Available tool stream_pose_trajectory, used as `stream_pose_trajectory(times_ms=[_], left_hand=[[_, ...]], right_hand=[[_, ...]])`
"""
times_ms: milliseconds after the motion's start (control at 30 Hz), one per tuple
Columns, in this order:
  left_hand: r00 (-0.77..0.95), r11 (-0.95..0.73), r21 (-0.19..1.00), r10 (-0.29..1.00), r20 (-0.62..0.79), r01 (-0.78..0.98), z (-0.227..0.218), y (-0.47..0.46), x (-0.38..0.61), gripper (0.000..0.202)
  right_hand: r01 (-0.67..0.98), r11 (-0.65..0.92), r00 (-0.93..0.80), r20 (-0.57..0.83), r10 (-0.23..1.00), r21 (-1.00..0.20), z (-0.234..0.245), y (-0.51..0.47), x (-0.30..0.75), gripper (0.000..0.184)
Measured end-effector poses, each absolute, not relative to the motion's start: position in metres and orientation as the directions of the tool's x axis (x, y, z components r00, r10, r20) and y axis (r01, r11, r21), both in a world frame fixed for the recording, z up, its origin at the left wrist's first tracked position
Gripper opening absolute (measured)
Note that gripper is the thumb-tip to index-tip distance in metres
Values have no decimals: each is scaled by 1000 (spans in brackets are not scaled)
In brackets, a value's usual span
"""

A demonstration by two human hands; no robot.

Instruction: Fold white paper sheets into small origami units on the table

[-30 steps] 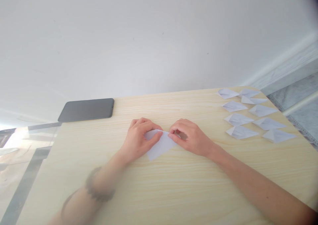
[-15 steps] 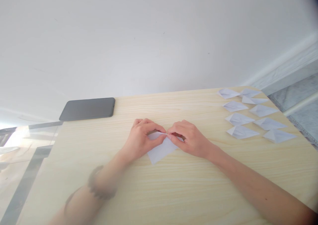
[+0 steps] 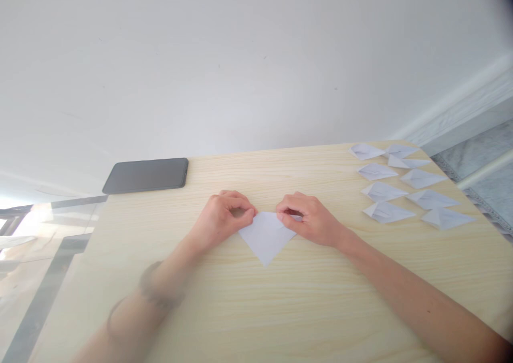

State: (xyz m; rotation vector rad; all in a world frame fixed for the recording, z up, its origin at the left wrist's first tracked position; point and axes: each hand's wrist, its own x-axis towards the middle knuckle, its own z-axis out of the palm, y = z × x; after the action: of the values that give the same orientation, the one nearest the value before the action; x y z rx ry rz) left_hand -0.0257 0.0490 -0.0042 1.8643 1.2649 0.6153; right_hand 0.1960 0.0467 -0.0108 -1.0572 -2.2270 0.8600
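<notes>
A small white sheet of paper [image 3: 266, 240] lies in the middle of the wooden table, one corner pointing toward me. My left hand [image 3: 228, 217] pinches its upper left edge between thumb and forefinger. On the upper right edge, my right hand [image 3: 306, 217] closes thumb and fingers in a pinch. Both hands rest low at the table, and the fingers cover parts of the paper's far edge. Several folded white paper pieces [image 3: 388, 212], kite-shaped with pointed ends, are laid in two rough columns to the right.
A dark phone [image 3: 146, 175] lies flat at the table's back left. The wooden table [image 3: 256, 315] meets a white wall [image 3: 240, 74] along its far edge. Past the right edge is a marble-patterned floor [image 3: 489, 154].
My hands have moved apart along the paper's far edge, from nearly touching at the middle. The paper has turned so its near corner points more straight toward me.
</notes>
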Motion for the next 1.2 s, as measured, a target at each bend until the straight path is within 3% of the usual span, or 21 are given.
stream_pose_trajectory(times_ms=[133,333,567,1033,1200], left_hand=[[402,-150,868,914,-62,474,-1,50,-28,20],[448,-289,780,894,13,555,1,47,-15,19],[377,-254,757,926,11,601,-1,48,-15,15],[369,-132,836,925,-90,533,-5,47,-32,24],[391,-196,821,920,-35,536,-3,46,-27,22]], right_hand=[[497,426,-514,138,846,-756,-10,47,203,12],[532,504,-523,204,827,-680,-14,46,192,11],[563,500,-498,213,841,-658,-12,48,184,11],[439,370,-601,39,798,-819,-7,56,211,14],[490,398,-538,89,838,-776,-8,49,198,19]])
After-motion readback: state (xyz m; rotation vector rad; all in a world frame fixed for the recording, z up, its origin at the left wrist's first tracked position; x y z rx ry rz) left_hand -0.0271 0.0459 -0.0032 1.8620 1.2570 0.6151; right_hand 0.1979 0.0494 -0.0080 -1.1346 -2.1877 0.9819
